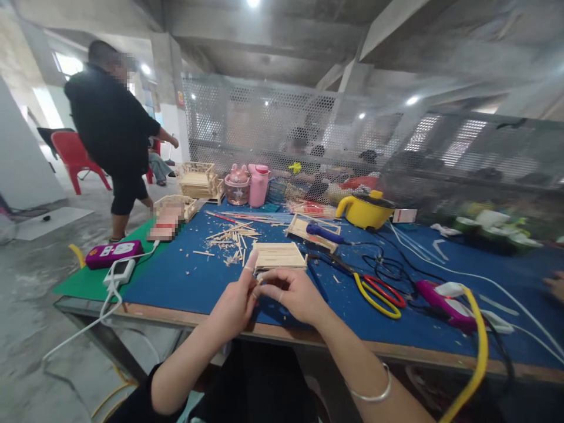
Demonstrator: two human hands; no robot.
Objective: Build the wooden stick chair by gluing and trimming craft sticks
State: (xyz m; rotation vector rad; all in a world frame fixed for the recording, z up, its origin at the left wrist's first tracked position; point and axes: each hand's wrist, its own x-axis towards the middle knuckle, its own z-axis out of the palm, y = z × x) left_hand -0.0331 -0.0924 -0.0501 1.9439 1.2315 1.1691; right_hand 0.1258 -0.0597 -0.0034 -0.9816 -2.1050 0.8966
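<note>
My left hand (pixel 235 302) and my right hand (pixel 299 292) meet over the near edge of the blue table mat. Their fingers are closed together at the tips, and whatever sits between them is too small and covered to make out. White covers wrap some of the fingertips. Just beyond the fingers lies a small panel of pale wooden sticks (pixel 280 257), flat on the mat. To its left is a loose heap of short wooden sticks (pixel 235 238). A blue glue gun (pixel 325 233) rests across a wooden stick frame (pixel 304 228) behind the panel.
Scissors with yellow handles (pixel 374 299) and red handles (pixel 388 291) lie right of my hands, near black cables and a purple power strip (pixel 449 305). Farther back stand a yellow pot (pixel 365 212), pink bottle (pixel 259 187) and stacked stick frames (pixel 196 182). A person (pixel 110 123) stands left.
</note>
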